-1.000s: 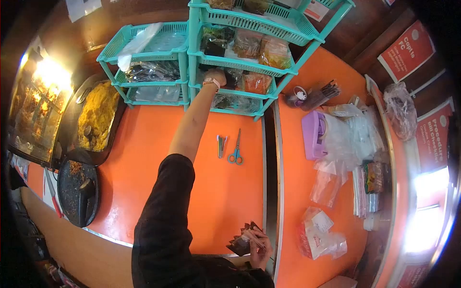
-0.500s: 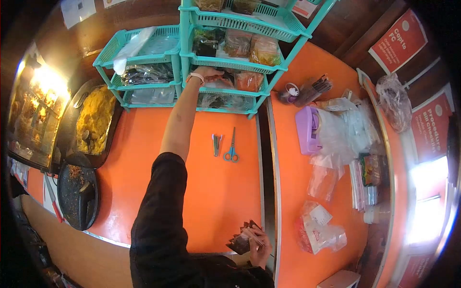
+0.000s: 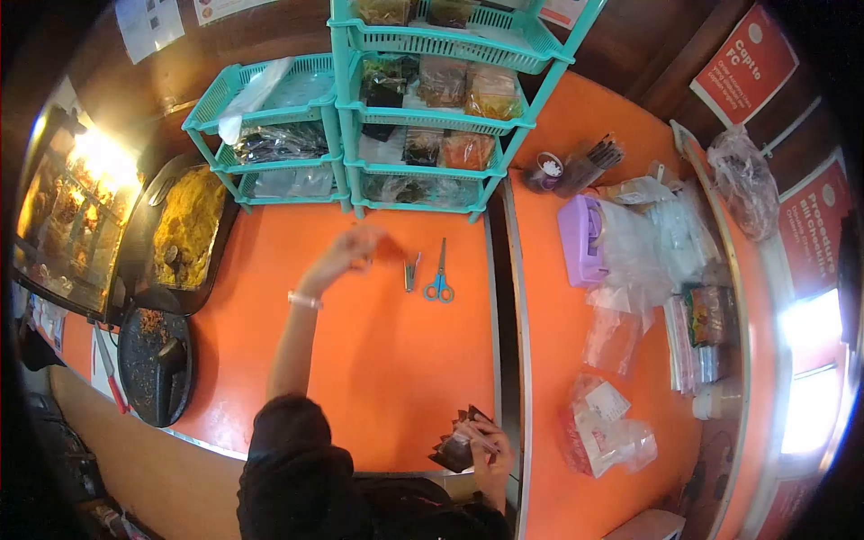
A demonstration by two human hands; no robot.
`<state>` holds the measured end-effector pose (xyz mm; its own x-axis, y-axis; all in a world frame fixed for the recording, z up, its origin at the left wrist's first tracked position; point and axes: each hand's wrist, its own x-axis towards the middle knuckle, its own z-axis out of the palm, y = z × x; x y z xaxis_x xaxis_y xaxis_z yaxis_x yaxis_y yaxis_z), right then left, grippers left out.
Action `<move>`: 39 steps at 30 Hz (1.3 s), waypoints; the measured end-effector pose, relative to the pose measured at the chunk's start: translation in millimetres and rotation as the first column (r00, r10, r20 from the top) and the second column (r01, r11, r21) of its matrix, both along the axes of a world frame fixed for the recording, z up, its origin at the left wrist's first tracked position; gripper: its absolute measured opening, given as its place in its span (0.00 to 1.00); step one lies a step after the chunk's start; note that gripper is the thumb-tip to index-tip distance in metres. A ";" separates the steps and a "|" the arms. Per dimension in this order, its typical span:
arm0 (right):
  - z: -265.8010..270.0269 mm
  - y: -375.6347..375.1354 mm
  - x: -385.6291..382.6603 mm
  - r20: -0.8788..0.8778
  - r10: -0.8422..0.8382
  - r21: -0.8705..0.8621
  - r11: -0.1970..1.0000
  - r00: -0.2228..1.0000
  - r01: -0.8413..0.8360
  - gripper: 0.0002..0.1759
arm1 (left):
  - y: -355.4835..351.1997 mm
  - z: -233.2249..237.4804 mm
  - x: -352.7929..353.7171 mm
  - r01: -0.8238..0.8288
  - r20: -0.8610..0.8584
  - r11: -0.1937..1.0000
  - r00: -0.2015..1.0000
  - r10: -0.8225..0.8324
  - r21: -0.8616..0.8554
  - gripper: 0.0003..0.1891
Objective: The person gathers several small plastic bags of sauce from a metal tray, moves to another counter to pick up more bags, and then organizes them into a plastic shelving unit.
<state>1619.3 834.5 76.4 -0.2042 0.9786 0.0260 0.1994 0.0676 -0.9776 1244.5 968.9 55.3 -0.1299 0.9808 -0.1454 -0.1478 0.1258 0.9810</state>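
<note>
Over the orange table (image 3: 270, 360), my left hand (image 3: 353, 250) is in the air below the turquoise rack (image 3: 432, 117), with a small reddish clear packet (image 3: 391, 249) at its fingertips, blurred by motion. To its right lie a small metal tool (image 3: 409, 273) and blue-handled scissors (image 3: 439, 286). Near the table's front edge, my right hand (image 3: 490, 459) is closed on a fanned bunch of dark packets (image 3: 457, 447).
Yellow food fills a tray (image 3: 187, 225) at the left, beside a lit glass case (image 3: 76, 207). A black stone mortar (image 3: 155, 364) and a red-handled knife (image 3: 112, 378) are below. On the right counter stand a purple dispenser (image 3: 580, 243) and plastic bags (image 3: 643, 252).
My left hand has come out of the rack's lower tier and down over the table with a packet. The view has shifted slightly. My right hand still holds its packets.
</note>
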 end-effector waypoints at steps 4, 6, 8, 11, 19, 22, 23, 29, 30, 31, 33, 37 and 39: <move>-4.8 29.9 -6.3 -0.039 0.079 0.035 0.996 0.996 -0.078 0.06 | -47.0 -57.3 8.3 0.018 -0.266 0.983 0.962 -0.067 -0.182 0.16; -4.4 46.3 -15.8 0.012 0.115 0.110 0.987 0.993 -0.116 0.06 | -73.8 -85.2 4.0 0.008 -0.349 0.967 0.932 -0.100 -0.256 0.17; -2.1 63.5 -28.7 0.023 0.141 0.111 0.983 0.990 -0.143 0.06 | -94.5 -103.4 -3.1 -0.053 -0.542 0.980 0.838 -0.061 -0.194 0.24; -9.5 84.4 -47.9 0.013 0.153 0.141 0.978 0.988 -0.153 0.06 | -111.1 -113.2 -5.3 -0.162 -0.462 0.977 0.883 0.082 -0.136 0.32; -17.0 93.6 -73.4 0.059 0.239 0.167 0.955 0.969 -0.246 0.08 | -105.6 -114.0 -6.1 -0.366 -0.642 0.907 0.751 0.157 -0.206 0.37; -23.4 93.5 -69.8 0.019 0.248 0.124 0.961 0.969 -0.249 0.07 | -94.3 -104.8 -6.8 -0.459 -0.832 0.867 0.545 0.104 -0.192 0.34; -24.6 94.2 -68.6 0.014 0.268 0.112 0.957 0.963 -0.268 0.06 | -87.0 -98.9 -6.8 -0.491 -0.930 0.856 0.367 0.034 -0.163 0.32; -26.5 92.0 -61.0 0.066 0.228 0.130 0.963 0.971 -0.235 0.06 | 48.4 10.9 -4.5 -0.128 -0.731 0.934 0.590 0.343 0.334 0.15; -27.6 91.4 -59.8 0.053 0.211 0.131 0.968 0.976 -0.216 0.06 | 85.9 14.7 -7.5 -0.110 -0.579 0.791 0.622 0.527 0.602 0.14; -26.2 90.3 -59.0 0.057 0.207 0.130 0.968 0.977 -0.213 0.06 | 121.4 20.7 -18.5 -0.032 -0.578 0.700 0.537 0.614 0.714 0.17; -21.9 86.7 -58.7 0.129 0.170 0.119 0.975 0.977 -0.186 0.07 | 188.8 10.5 -40.0 -0.188 -0.697 0.690 0.036 0.716 0.699 0.16; -21.1 79.2 -50.8 0.113 0.127 0.170 0.975 0.985 -0.145 0.05 | 239.0 29.6 -89.9 -0.247 -0.977 0.957 0.107 0.183 0.152 0.21; -24.2 71.8 -44.0 0.080 0.135 0.114 0.983 0.988 -0.144 0.05 | 258.8 17.1 -105.3 -0.300 -0.967 0.930 0.074 0.244 0.211 0.20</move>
